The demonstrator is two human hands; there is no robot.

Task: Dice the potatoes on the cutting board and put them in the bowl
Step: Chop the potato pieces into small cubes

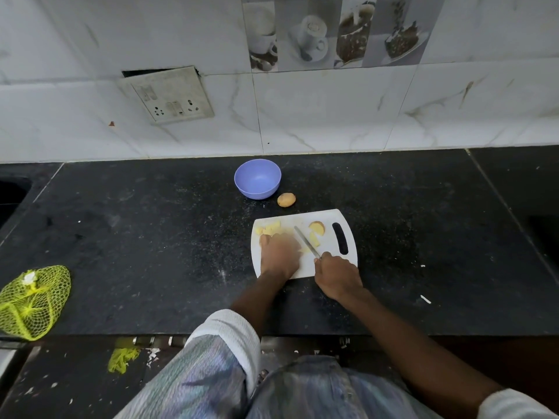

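A white cutting board [326,219] lies on the black counter. Diced potato pieces [270,229] are piled at its far left corner, and a potato half with slices [316,230] lies near its handle slot. My left hand [279,255] lies over the board's left part, blurred, touching the diced pieces; what its fingers do is unclear. My right hand [337,276] grips the handle of a knife [306,241], whose blade points up-left between the two piles. A blue-violet bowl [257,178] stands empty behind the board. A whole potato [286,199] lies next to the bowl.
A yellow mesh bag [31,300] sits at the counter's front left edge. A sink corner [12,192] shows at the far left. The tiled wall with a switch plate [166,95] rises behind the counter. Small white scraps [425,299] lie to the right.
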